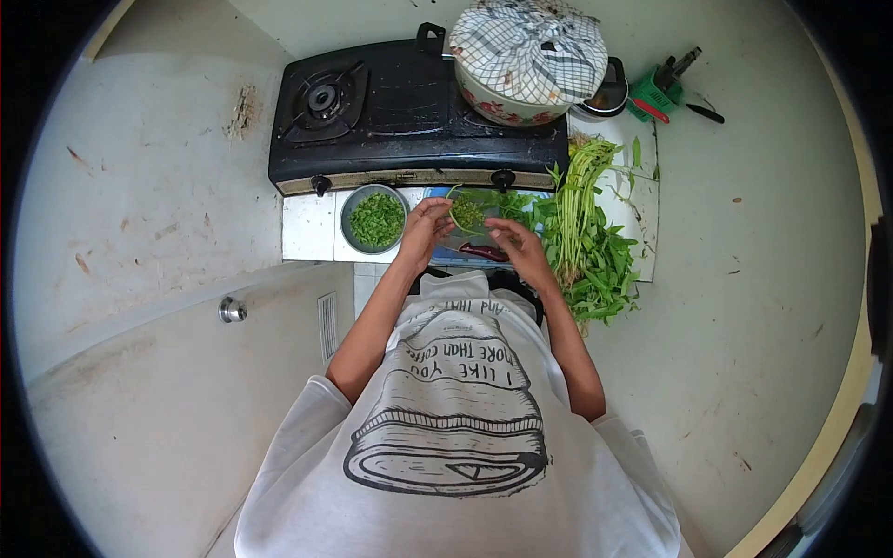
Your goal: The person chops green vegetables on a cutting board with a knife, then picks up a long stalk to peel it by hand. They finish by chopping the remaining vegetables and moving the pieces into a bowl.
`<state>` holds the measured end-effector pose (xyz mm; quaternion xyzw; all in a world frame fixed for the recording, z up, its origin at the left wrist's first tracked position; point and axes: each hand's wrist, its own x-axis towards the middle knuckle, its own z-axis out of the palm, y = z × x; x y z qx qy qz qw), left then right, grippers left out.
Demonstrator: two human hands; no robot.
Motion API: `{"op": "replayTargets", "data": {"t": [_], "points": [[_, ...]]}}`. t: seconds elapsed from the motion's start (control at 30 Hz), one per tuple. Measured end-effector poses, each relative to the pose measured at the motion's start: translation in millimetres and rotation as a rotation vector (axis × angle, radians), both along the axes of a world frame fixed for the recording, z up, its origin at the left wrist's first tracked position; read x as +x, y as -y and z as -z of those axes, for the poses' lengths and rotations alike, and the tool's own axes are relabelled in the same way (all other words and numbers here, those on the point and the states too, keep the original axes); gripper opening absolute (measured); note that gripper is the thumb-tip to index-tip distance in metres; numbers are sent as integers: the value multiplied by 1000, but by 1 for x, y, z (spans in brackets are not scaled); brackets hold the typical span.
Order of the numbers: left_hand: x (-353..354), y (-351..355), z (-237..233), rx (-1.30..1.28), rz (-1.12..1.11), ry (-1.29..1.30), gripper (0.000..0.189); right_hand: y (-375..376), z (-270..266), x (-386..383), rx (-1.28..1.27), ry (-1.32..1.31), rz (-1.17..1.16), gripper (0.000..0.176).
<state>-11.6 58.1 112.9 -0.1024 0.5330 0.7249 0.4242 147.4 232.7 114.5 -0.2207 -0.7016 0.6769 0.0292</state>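
My left hand (426, 226) has its fingers closed on a thin green stem (453, 212), above a board with a blue edge. Just right of it, my right hand (514, 244) is held over the board with its fingers apart. Between the hands lie small chopped green pieces (468, 213), and a dark red-handled knife (484, 252) rests below them. A grey bowl (346, 226) of chopped greens stands left of my left hand. Long leafy stalks (581, 223) are piled to the right of my right hand.
Behind the board stands a black two-burner stove (405, 121), with a cloth-covered pot (510, 110) on its right side. A green basket (657, 94) with utensils is at the back right. Walls rise at left and right.
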Motion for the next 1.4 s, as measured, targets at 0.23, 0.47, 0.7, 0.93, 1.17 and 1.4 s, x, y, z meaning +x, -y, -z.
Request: {"op": "replayTargets", "data": {"t": [0.23,0.47,0.7,0.93,1.17,1.4], "points": [[7,-11,4,1,59,87,18,9,12,14,-32,40,-20,36],[13,-28,20,-85,229,30,20,7,36,30,-124,-10,224,55],[14,-66,68,-150,373,-14,20,-9,51,64,-159,15,432,46],[20,-85,92,-195,434,21,19,-6,68,111,-106,104,430,33],[25,-76,95,-183,435,13,18,7,81,107,70,87,421,31],[22,-77,112,-168,380,-14,24,17,75,84,278,133,231,30]]}}
